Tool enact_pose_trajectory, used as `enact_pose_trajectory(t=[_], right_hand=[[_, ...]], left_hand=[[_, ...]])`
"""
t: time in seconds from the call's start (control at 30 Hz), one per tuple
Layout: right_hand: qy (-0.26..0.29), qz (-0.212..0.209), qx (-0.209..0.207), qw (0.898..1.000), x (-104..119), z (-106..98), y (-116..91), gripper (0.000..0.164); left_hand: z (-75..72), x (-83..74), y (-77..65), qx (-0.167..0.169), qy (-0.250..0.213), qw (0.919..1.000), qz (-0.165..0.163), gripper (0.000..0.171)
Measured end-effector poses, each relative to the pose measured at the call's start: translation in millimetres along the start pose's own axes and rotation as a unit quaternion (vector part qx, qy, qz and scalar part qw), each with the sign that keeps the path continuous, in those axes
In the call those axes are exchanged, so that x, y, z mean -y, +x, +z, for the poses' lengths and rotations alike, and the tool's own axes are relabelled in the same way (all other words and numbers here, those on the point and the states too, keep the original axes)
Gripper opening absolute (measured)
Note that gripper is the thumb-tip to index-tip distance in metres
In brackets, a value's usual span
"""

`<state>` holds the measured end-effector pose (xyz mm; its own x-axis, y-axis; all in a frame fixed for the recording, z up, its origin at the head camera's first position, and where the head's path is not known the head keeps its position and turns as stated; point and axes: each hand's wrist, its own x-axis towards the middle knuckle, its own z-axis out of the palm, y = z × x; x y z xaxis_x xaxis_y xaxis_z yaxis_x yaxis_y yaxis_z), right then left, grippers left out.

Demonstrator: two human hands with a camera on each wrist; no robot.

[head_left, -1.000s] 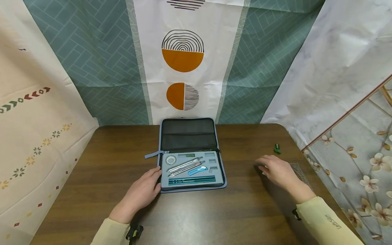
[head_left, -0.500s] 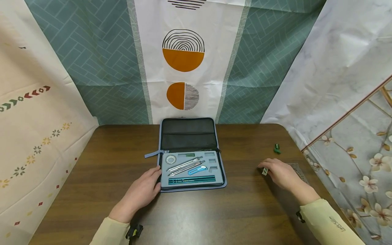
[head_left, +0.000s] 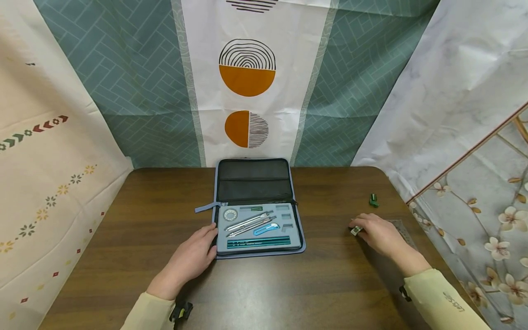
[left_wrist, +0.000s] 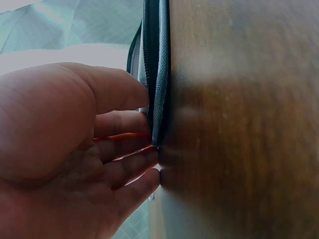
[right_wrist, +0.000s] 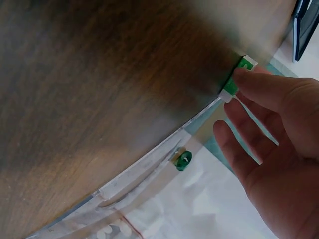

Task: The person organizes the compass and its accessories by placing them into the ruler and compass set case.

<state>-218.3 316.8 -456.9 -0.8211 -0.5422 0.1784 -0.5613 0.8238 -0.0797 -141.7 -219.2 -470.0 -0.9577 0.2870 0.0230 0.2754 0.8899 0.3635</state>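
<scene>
In the head view my left hand [head_left: 189, 256] touches the left edge of an open blue zip case [head_left: 303, 238]. Its fingers are nearly straight along the rim, as the left wrist view shows. The case's grey tray holds two silver compasses [head_left: 249, 223], a light-blue cutter knife [head_left: 266, 229], dark green pencils [head_left: 258, 242], a round white disc [head_left: 230, 215] and a small green box [head_left: 256, 209]. Above the table on the right, my right hand [head_left: 379, 233] pinches a small eraser [right_wrist: 232, 84] in a green sleeve between thumb and fingers.
A green sharpener [head_left: 373, 200] lies beyond my right hand. Clear plastic rulers [right_wrist: 149, 162] lie beneath the right wrist, near the table's right edge. Several recesses [head_left: 284, 216] at the tray's right side hold nothing. Patterned cloths hang around the brown table [head_left: 264, 288].
My right hand has shifted slightly right, and the eraser has come into view in its fingers and turned a little. The left hand and the case have stayed still.
</scene>
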Motion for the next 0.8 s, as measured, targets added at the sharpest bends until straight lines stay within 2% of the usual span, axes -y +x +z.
enact_pose_trajectory(t=[0.3, 0.8], right_hand=[[0.002, 0.001, -0.014, 1.000, -1.3, 4.4, 0.3, 0.035], [-0.004, -0.002, -0.030, 1.000, -0.9, 6.9, 0.0, 0.035]], left_hand=[[0.3, -0.7, 0.0, 0.007, -0.001, 0.9999, -0.008, 0.050], [0.0, -0.2, -0.4, 0.000, -0.001, 1.0000, 0.002, 0.049]])
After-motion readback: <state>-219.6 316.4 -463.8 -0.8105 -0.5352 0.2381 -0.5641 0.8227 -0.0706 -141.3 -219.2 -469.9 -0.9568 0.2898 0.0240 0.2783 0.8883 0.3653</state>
